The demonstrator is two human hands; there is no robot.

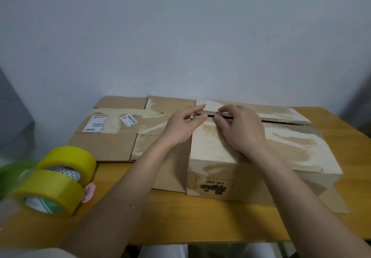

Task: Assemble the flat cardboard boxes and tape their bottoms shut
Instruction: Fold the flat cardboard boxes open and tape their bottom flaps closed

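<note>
fingers (pixel 197 110): left hand (pixel 183 126) spread, right hand (pixel 239 129) curled, both laid on flap seam (pixel 281 119) | box (pixel 261 151) erected, right of table (pixel 200 217) | step judged: flaps being closed; tape rolls (pixel 58 179) needed, near left

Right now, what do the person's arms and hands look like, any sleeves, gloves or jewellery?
Both forearms are bare up to the frame edge: no sleeves visible. The left hand and right hand wear no gloves, and no rings, watch or bracelets show. One small dark mark sits on the left forearm.
</note>
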